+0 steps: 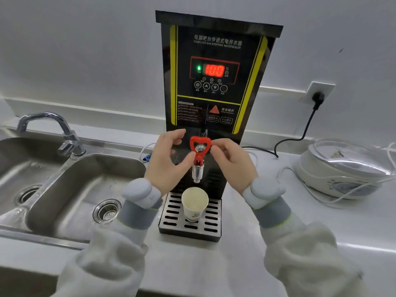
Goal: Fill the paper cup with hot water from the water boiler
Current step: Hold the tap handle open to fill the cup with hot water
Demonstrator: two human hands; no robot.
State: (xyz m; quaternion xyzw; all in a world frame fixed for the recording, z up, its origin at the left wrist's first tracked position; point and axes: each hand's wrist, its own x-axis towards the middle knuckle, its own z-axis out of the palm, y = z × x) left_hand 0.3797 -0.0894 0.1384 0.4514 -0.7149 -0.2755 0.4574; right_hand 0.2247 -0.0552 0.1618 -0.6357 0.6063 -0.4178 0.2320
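Note:
A black water boiler (214, 67) with yellow stripes stands against the wall, its display reading 100. Its red tap lever (199, 150) sits above a metal spout (197, 173). A white paper cup (194, 203) stands upright on the slotted drip tray (211, 227), directly under the spout. My left hand (168, 160) is at the lever's left, thumb tip touching its lower stem, fingers spread. My right hand (232, 161) is at the lever's right, fingertips touching its upper edge. No water stream is visible.
A steel double sink (70, 189) with a chrome faucet (53, 129) lies to the left. On the right counter sits a white cooker with a glass lid (347, 166) and loose white cord. A black plug (318, 99) sits in the wall socket.

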